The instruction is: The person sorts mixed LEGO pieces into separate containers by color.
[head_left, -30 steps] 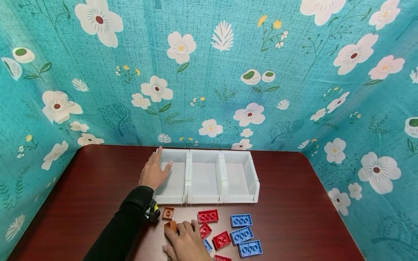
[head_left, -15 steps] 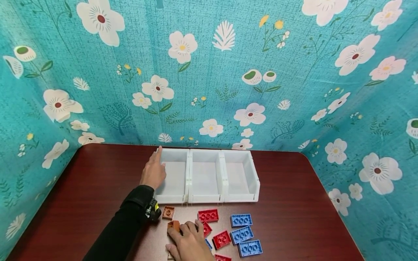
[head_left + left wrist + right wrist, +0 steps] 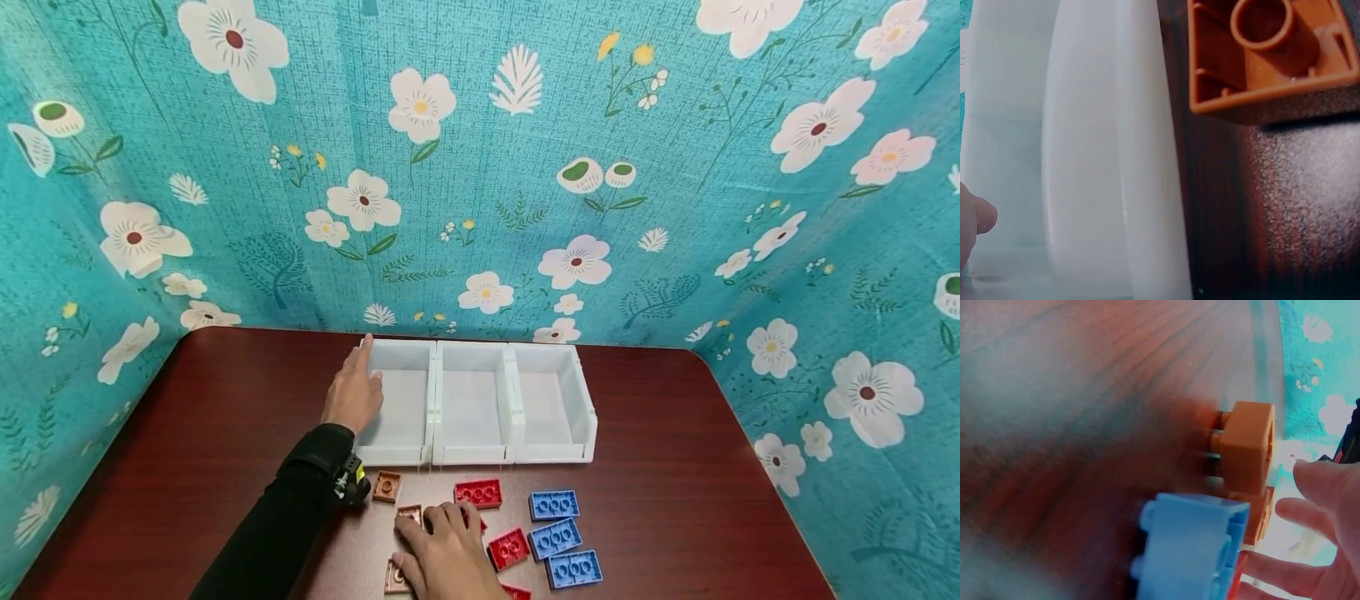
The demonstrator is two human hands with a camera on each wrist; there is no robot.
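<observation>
My left hand (image 3: 354,396) lies along the left wall of the leftmost white bin (image 3: 396,456), index finger stretched toward the back. Its thumb (image 3: 982,215) shows inside the bin in the left wrist view. Over the toy building bricks hovers my right hand (image 3: 448,550), fingers spread and slightly bent, holding nothing. An orange brick (image 3: 409,514) lies hollow side up at its fingertips, and another orange brick (image 3: 397,577) is beside the thumb. In the right wrist view a blue brick (image 3: 1188,550) stands near the fingers; the hand hides it in the head view.
A third orange brick (image 3: 386,487) lies before the left bin. Several red bricks, one at the centre (image 3: 508,550), lie right of my right hand. Three blue bricks (image 3: 555,538) are farther right. Two more white bins (image 3: 474,456) adjoin the left one. A flowered curtain (image 3: 480,167) hangs behind the table.
The orange brick at my right fingertips was tilted and now lies flat, slightly farther right. My right hand has moved a little right. My left thumb has drawn in toward the bin wall.
</observation>
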